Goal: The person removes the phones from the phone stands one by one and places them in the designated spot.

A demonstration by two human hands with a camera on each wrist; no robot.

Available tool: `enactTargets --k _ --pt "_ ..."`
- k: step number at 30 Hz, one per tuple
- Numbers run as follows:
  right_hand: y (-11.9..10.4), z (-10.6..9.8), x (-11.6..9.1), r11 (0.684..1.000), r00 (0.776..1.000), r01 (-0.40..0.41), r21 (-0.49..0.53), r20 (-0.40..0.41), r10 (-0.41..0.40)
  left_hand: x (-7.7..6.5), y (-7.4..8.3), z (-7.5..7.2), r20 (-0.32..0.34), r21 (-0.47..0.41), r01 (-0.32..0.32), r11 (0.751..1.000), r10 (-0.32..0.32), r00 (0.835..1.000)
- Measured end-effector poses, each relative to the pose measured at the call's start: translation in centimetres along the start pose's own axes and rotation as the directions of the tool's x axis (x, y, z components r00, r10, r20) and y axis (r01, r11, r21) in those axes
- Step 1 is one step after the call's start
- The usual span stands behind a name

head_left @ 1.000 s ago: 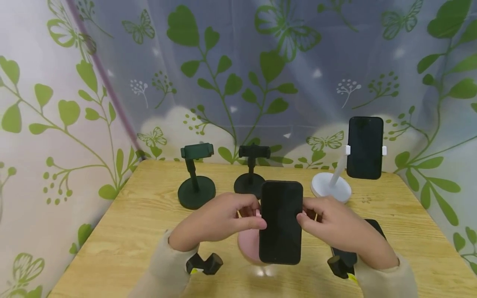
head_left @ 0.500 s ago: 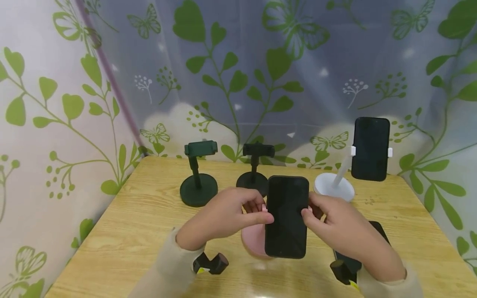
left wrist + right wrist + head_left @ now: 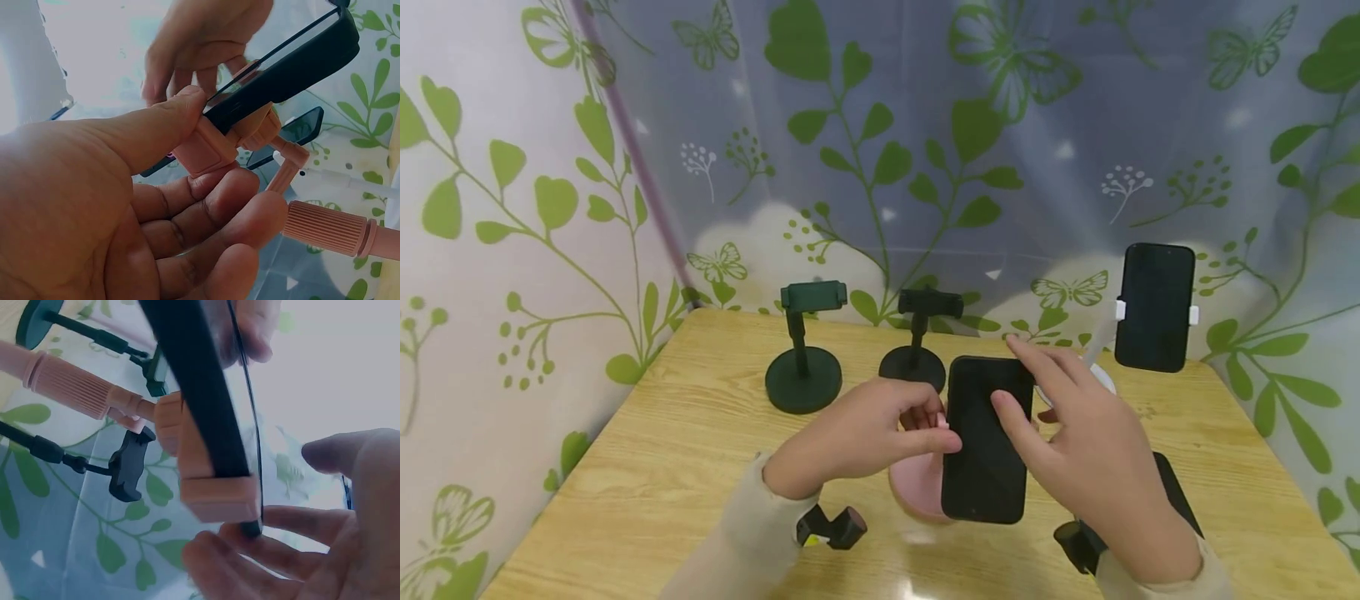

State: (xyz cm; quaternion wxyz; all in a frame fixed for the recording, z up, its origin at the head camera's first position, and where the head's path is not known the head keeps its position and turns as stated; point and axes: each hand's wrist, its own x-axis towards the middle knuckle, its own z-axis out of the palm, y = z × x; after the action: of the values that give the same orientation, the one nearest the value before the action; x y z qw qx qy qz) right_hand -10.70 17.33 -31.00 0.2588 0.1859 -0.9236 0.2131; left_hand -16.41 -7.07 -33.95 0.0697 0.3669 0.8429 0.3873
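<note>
My left hand point(image 3: 868, 429) has its thumb and fingers bent around the near end of the clamp point(image 3: 206, 150) of the pink phone stand point(image 3: 916, 487), so it pinches there. The black smartphone point(image 3: 985, 442) sits in this clamp, just right of my left thumb, and the stand's round base is below it. My right hand point(image 3: 1090, 450) is spread loosely and grips nothing: in the head view its thumb lies over the screen, but the right wrist view shows this thumb apart from the glass. The fingers are by the other clamp end; whether they touch the phone's edge, I cannot tell surely. Beyond my right hand, the white phone stand point(image 3: 1099, 343) holds another smartphone point(image 3: 1156, 308). I think it is best to let the left pinch carry the steadying, and to use the right fingers only lightly, because a push at the upper corner could turn the joint. I should also check that both clamp ends sit evenly before I release.
</note>
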Motion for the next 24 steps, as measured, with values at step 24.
enactTargets --k 24 --pt "-4.2 1.5 3.3 0.853 0.952 0.301 -0.426 0.188 -0.242 0.2 0.4 0.0 0.022 0.023 -0.010 1.000 0.010 1.000"
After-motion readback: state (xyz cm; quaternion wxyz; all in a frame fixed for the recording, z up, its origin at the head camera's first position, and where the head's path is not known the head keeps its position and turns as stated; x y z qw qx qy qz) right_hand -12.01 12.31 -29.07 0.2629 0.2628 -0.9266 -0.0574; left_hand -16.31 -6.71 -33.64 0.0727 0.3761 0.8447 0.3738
